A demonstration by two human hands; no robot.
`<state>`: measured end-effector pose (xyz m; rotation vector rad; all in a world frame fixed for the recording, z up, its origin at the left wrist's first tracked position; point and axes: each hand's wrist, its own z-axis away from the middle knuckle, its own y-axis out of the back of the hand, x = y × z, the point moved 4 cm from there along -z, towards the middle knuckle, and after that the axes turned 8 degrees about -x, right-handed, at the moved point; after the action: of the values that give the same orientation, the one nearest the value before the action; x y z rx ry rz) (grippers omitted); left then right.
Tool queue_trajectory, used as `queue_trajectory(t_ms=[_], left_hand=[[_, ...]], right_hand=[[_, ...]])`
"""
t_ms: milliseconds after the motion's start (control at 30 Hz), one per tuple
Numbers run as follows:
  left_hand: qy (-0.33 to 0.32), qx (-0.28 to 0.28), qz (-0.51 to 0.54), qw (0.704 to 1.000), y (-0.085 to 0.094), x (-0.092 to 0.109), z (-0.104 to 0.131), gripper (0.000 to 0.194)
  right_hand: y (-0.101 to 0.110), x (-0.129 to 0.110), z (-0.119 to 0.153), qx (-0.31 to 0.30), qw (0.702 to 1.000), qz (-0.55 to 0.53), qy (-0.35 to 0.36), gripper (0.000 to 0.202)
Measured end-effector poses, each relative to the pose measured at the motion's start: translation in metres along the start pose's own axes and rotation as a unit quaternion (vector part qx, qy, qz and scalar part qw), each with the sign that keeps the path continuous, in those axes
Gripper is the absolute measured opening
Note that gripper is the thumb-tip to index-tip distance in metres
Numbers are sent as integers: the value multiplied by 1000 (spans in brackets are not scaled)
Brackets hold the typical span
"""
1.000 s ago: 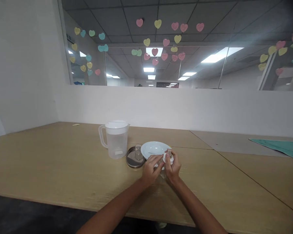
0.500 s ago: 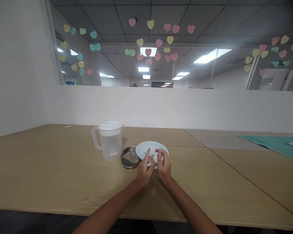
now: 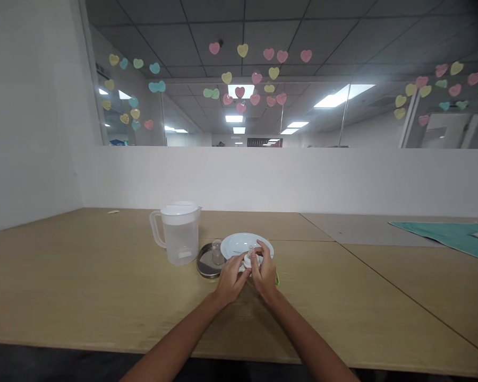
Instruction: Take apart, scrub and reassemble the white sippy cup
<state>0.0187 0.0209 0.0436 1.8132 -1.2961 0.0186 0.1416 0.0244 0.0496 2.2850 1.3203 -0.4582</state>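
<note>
In the head view, both of my hands meet in front of a pale blue-white bowl point(image 3: 233, 243). Between the fingers sits a baby bottle nipple with a white collar point(image 3: 247, 261), its clear tip pointing up. My left hand point(image 3: 230, 279) is closed on the collar from the left. My right hand point(image 3: 266, 273) grips it from the right, fingers curled round the tip. Something white shows just below the collar, mostly covered by the fingers. Left of the hands, a clear domed cap point(image 3: 217, 253) stands in a round metal tray point(image 3: 207, 269).
A translucent lidded pitcher point(image 3: 180, 236) stands left of the tray. Part of a bright green thing point(image 3: 278, 278) peeks out beside the right hand. A teal cloth point(image 3: 434, 236) lies at the far right of the wooden table point(image 3: 103, 286), and a white wall rises behind.
My hands have shifted slightly left and drawn closer round the nipple. The left fingers, stretched out before, are now bent against the collar. The clear tip shows better now.
</note>
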Motion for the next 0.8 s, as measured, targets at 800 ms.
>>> queue_trajectory(t_ms=[800], left_hand=[[8,1,-47,999,0,1,-4,61]], right_hand=[[8,10,5,-10,999,2,43,22]])
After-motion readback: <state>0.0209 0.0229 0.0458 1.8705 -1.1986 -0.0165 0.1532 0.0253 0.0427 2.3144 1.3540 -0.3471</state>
